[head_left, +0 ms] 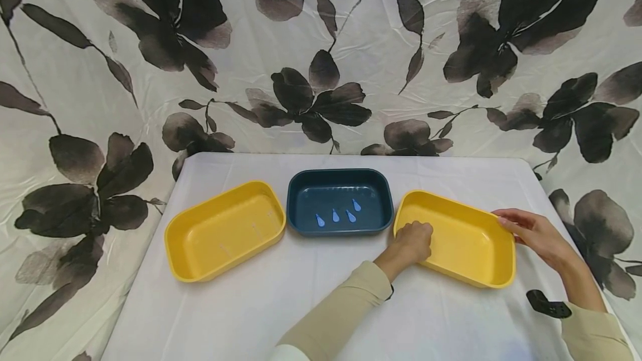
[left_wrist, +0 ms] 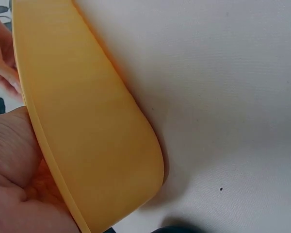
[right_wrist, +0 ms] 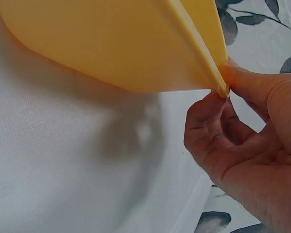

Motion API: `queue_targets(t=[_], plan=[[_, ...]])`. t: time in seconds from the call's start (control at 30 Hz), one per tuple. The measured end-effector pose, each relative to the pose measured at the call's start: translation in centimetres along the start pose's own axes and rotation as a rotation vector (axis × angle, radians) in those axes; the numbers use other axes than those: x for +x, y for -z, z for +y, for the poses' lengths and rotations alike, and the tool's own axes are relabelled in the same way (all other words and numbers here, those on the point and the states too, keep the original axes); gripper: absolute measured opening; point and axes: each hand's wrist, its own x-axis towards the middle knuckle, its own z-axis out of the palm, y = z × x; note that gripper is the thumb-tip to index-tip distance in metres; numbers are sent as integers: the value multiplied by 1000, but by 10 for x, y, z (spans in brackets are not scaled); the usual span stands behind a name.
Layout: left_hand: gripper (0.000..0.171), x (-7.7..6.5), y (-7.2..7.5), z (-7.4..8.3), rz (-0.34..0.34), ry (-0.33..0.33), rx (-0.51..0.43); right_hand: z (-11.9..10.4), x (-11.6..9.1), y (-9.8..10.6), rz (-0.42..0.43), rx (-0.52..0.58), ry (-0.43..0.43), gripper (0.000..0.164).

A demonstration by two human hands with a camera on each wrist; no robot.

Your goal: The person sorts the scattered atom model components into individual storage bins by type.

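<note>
My left hand (head_left: 408, 243) reaches over the near left edge of the right-hand yellow tray (head_left: 463, 238), fingers curled down inside it. In the left wrist view the tray's outer wall (left_wrist: 92, 126) hides part of that hand (left_wrist: 14, 165), and its fingertips do not show. Whether it pinches anything is hidden. At the tray's far right corner my right hand (head_left: 539, 238) pinches the rim, with thumb on one side and curled fingers on the other, as the right wrist view shows on the hand (right_wrist: 252, 126). Several blue drop-shaped pieces (head_left: 336, 215) lie in the dark blue tray (head_left: 341, 229).
A second yellow tray (head_left: 200, 241) stands at the left, with a few faint, clear small pieces (head_left: 257, 230) in it. All three trays stand on a white-covered table (head_left: 311, 294). Behind hangs a white cloth (head_left: 391, 99) with dark flowers.
</note>
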Motion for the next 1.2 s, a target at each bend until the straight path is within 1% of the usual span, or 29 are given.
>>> queue_targets(t=[0.17, 0.4, 0.8, 1.03, 1.2], plan=[[18, 0, 0, -1, 9, -15, 1, 0, 1, 0, 2, -15, -5, 64], [3, -2, 0, -5, 57, -70, -53, 1, 3, -1, 4, -32, -7, 62], [8, -12, 6, -17, 143, -192, -109, 0, 2, -1, 0, -22, -16, 64], [7, -21, 9, -27, 188, -258, -209, -1, 1, -2, 4, -14, -17, 66], [5, -27, 10, -33, 208, -262, -319, -1, 0, -2, 2, -2, -13, 65]])
